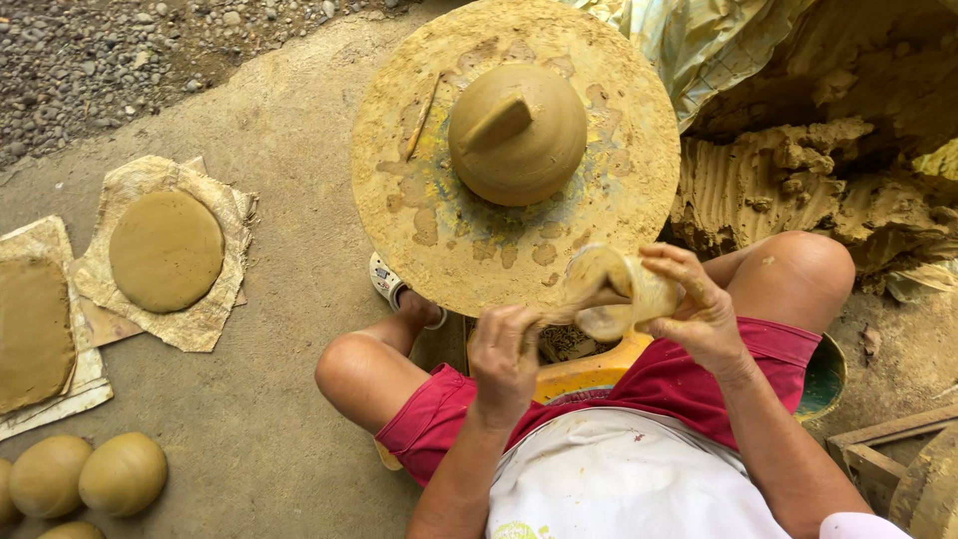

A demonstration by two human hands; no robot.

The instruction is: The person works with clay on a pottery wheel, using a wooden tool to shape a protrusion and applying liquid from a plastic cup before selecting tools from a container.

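Dirt floor surrounds a clay-caked round wheel bearing a clay mound; just below its near rim, right hand fingers wrap a muddy cup, left hand fingers closed on a stick inside it

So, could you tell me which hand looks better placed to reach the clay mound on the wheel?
Probably the left hand: it grips only a thin stick, while the right hand cradles the cup.
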